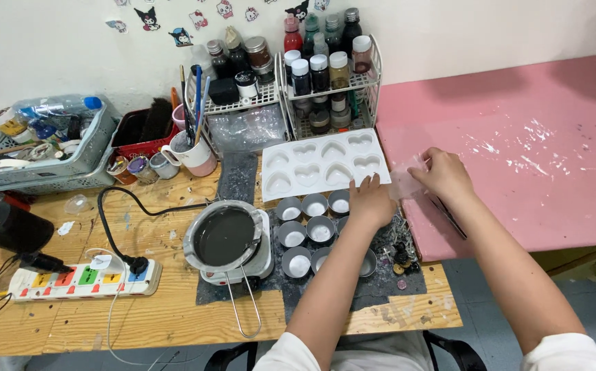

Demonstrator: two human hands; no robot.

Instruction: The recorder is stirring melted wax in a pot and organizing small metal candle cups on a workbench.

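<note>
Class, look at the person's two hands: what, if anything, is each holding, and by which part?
Both hands, left hand and right hand, pinch a small clear plastic piece, apparently a bag, by its opposite edges; the exact grip of the fingers cannot be told.

Both bare forearms reach forward from white sleeves. The left hand (371,201) lies palm down, fingers curled — the right hand (444,174), just beside it, pinches its fingertips together.

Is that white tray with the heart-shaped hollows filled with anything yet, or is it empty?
Empty, as far as shows. The heart mould tray lies flat on the table, and its hollows look as plain white as the tray itself, with no coloured fill.
</note>
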